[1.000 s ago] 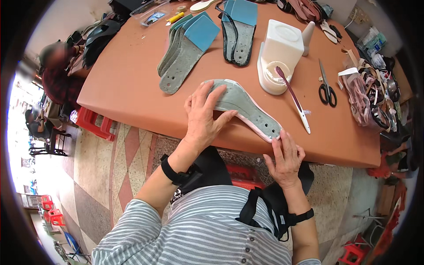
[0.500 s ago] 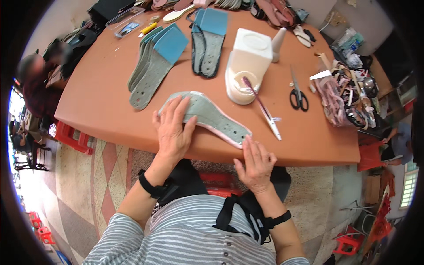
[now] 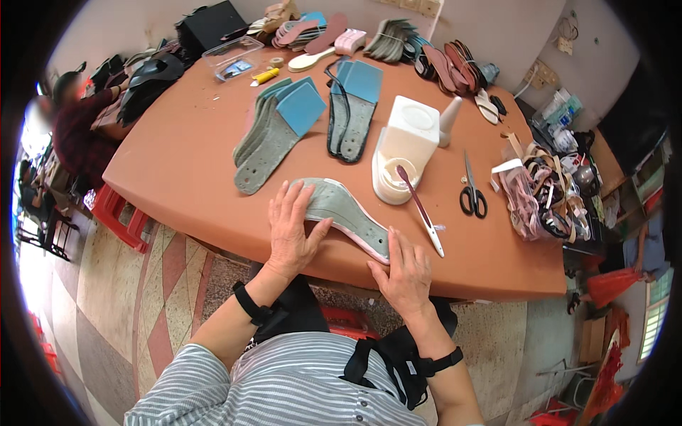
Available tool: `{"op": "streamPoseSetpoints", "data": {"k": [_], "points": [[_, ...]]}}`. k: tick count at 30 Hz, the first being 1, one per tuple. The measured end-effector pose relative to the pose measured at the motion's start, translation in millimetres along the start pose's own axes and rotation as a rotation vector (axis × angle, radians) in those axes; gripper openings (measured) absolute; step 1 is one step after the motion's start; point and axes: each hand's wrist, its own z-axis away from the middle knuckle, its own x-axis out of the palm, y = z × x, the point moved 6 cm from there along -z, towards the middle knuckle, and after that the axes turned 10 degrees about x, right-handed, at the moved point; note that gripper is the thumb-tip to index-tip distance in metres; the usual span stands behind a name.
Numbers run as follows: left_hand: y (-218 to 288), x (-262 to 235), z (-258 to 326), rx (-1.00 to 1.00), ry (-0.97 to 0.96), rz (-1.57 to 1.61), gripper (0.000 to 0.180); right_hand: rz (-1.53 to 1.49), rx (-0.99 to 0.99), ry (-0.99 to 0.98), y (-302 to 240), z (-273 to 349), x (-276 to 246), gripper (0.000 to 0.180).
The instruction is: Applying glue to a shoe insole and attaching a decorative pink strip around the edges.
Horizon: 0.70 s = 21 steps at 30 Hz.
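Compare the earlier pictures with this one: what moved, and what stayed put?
Little changed. Both hands keep pressing the grey insole flat on the orange table: left hand on its wide end, right hand on its narrow end. The scissors, brush and white container stayed put.

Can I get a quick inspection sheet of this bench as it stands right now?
Surface: orange-brown table, large bare area on its left side.
Job's things: grey insole lies flat near the front edge, pale rim along its near side.
Clutter: stacks of grey and blue insoles, white glue pot with brush, black-handled scissors, heap of straps, shoe parts along the far edge.
Hands: left hand flat on the insole's wide end; right hand at its narrow end, fingers pressing the edge. Both open.
Cables: nothing seen.
Surroundings: tiled floor, red stools on the left, another person seated at far left.
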Motion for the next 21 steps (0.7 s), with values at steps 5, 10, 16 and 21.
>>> {"op": "streamPoseSetpoints", "data": {"k": [5,10,16,21], "points": [[0,-11,3,0.027,0.078,0.063,0.063,0.053,-0.145,0.077,-2,-6,1,0.069],[-1,-19,10,0.017,0.134,0.117,0.068,0.126,-0.16,0.023,-1,-13,4,0.072],[-14,-36,13,-0.007,0.17,0.155,0.062,0.11,-0.225,0.019,-9,-14,-1,0.074],[-48,-49,-16,-0.004,0.17,0.162,0.045,0.196,-0.257,-0.006,-15,-15,1,0.071]]}}
